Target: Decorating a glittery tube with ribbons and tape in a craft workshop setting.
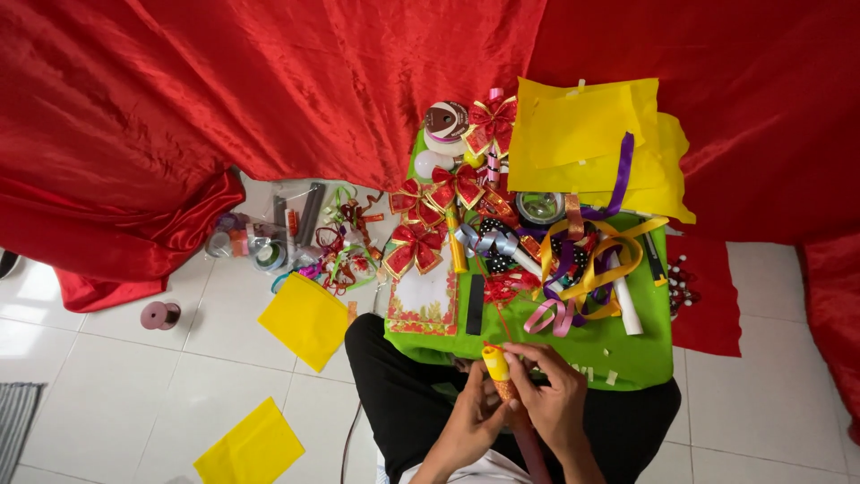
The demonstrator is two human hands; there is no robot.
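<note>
Both hands meet at the bottom centre, just in front of a small table with a green cover point(627, 354). My left hand point(473, 414) wraps around the lower part of a slim tube point(498, 369) with a yellow top and patterned orange-red body. My right hand point(554, 394) grips the same tube from the right, fingers curled over its upper part. The tube's lower end runs on as a dark red stick point(528, 448) between my forearms. Red-and-gold bows point(414, 248) and curled yellow and purple ribbons point(582, 269) lie on the table just beyond the hands.
Yellow paper sheets point(591, 143) cover the table's far right; ribbon spools point(446, 121) stand at its far edge. On the white tiled floor lie two yellow sheets point(305, 318), a pink spool point(159, 314) and a clutter of ribbons and rolls point(296, 237). Red satin cloth point(224, 99) drapes behind.
</note>
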